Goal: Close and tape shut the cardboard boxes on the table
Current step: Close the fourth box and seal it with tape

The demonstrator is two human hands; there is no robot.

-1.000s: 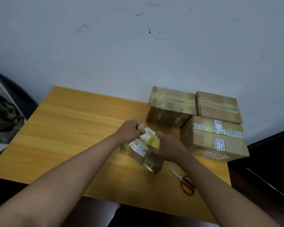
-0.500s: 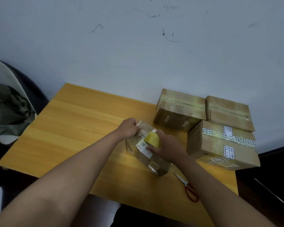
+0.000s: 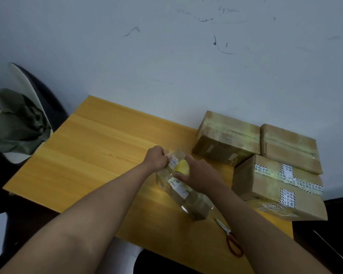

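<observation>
The left hand is curled up tight at the far end of a small box. It pinches the end of the tape there and holds it down on the box. The right hand is wrapped around a yellow tape roll. The roll sits on top of the small box, very close to the left hand. Both arms reach out from the bottom of the picture.

The small box lies in the middle of the yellow table. It is long and thin and has shiny clear tape and a white label on it. It points from the hands back toward the person.

Red scissors lie flat on the table, just beside the near end of the small box, under the right arm.

Three bigger boxes sit together at the far right of the table. The left box and the back box are side by side by the wall. Both are shut with clear tape. The front box is nearest the right arm and has white printed tape across its top.

A chair with green cloth on it stands to the left of the table.
</observation>
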